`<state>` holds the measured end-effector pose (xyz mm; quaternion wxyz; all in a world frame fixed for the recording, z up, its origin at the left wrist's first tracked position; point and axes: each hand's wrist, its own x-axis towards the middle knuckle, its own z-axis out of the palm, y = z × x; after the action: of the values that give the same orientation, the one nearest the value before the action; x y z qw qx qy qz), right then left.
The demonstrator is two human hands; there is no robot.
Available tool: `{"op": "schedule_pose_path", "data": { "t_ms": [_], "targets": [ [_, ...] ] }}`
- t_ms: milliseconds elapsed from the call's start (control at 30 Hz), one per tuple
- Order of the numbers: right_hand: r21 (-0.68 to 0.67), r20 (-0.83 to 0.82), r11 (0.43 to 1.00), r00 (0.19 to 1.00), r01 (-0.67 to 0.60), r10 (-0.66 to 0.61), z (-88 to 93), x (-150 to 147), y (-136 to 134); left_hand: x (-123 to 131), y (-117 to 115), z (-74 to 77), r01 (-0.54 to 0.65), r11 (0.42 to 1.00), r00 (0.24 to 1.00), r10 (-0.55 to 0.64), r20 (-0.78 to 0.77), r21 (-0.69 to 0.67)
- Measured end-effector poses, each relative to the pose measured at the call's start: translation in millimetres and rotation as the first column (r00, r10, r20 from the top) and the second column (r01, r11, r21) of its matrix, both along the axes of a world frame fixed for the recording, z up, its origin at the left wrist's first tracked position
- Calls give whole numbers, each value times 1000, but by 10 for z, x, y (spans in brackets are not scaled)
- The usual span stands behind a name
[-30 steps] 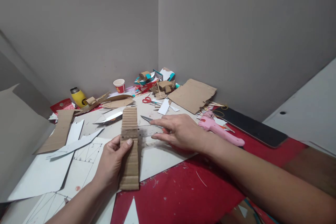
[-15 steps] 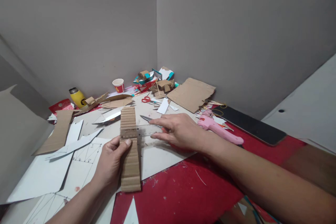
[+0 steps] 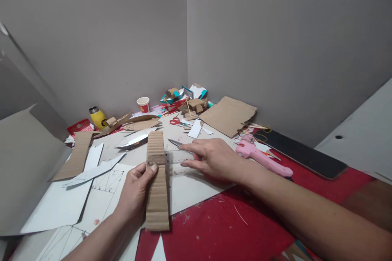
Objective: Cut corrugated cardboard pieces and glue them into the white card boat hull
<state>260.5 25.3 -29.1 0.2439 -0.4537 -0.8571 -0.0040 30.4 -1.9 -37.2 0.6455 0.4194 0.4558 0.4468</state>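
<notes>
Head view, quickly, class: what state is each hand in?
Left hand: closed, holding the corrugated cardboard strip.
Right hand: over a pointed blade; whether closed on it cannot be told.

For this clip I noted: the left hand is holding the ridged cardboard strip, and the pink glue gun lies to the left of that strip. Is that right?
Not quite. The pink glue gun lies to the right of the ridged cardboard strip, as the head view shows. The left hand is indeed holding that strip.
</notes>
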Motion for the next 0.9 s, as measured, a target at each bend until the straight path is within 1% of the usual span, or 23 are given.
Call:
{"op": "schedule_pose_path", "data": {
  "t_ms": [167,267,333,400,467,533,567,633,700,733,800,867,900],
  "targets": [
    [-32,-4,999,1000,13,-13,-1,-16,5,-5,4,-10,1,1000,1000,-1,-5,5],
    [-90,-26,996,1000,16,-18,-9,-22,8,-33,25,-30,8,1000,1000,-8,-25,-6],
    [-161,-88,987,996,12,-26,-1,-26,12,-57,48,-48,24,999,999,-25,-47,-23],
    [-251,-199,968,979,-15,-36,39,-31,21,-80,71,-66,45,998,996,-47,-69,-37],
    [-338,-310,938,950,-73,-37,125,-36,35,-96,92,-79,71,997,993,-74,-89,-40],
    [-425,-382,894,923,-141,-36,253,-40,58,-104,110,-84,105,994,988,-108,-113,-30],
    [-472,-405,864,914,-174,-37,326,-44,74,-105,117,-84,125,992,984,-126,-129,-20],
    [-574,-446,783,893,-240,-53,466,-55,117,-105,128,-73,160,987,972,-157,-173,4],
    [-640,-471,713,880,-288,-68,574,-73,179,-107,131,-45,190,981,955,-177,-240,34],
    [-654,-470,696,880,-298,-66,610,-85,218,-113,130,-23,205,978,941,-183,-286,46],
    [-666,-448,689,892,-285,-65,647,-108,309,-142,133,33,234,970,896,-191,-400,60],
    [-688,-423,673,904,-270,-70,642,-127,417,-204,163,104,250,966,833,-180,-524,65],
    [-708,-417,652,906,-272,-76,627,-134,477,-250,196,143,253,965,796,-167,-582,69]
  ]
}}
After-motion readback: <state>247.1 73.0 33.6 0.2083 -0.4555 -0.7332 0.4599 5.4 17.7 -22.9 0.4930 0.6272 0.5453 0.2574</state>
